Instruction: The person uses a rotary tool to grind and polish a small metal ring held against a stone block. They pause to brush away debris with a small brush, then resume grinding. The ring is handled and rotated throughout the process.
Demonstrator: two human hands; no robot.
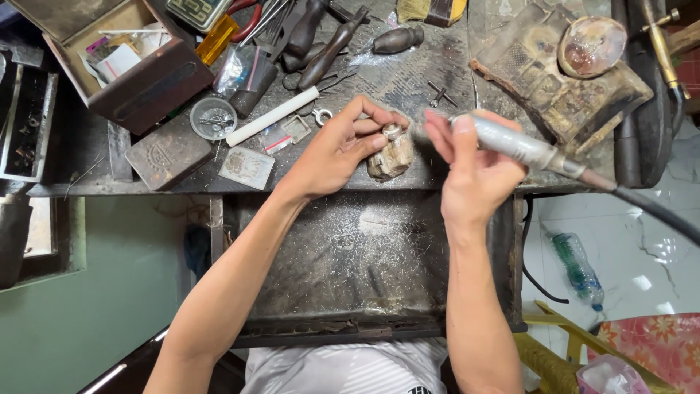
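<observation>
Head camera, looking down on a cluttered dark workbench [430, 80]: the left hand [337, 149] pinches a small silver ring [392, 131] between thumb and fingertips, steadying it on a worn wooden bench peg [391, 159] at the centre of the bench edge. At three o'clock from the ring, the right hand [474, 171] is closed around a grey rotary handpiece [514, 144], its tip blurred and hard to make out where it meets the ring; the black flexible shaft [656, 211] runs off the frame's right edge. Below the hands, an open tray drawer [350, 255] dusted with filings hides the lap.

At ten o'clock, an open brown box [138, 66] holds small white and pink paper packets, their markings too small to tell. Nearer, at nine o'clock, lie a white rod [271, 117], a round metal tin [213, 118], a dark rectangular block [168, 155] and a pale embossed plate [246, 168]. At twelve o'clock, dark-handled tools [328, 44] are partly cut off by the top edge. At two o'clock sits a charred soldering block [561, 80] with a round dish [592, 45]. A green plastic bottle [577, 270] lies on the floor at four o'clock
</observation>
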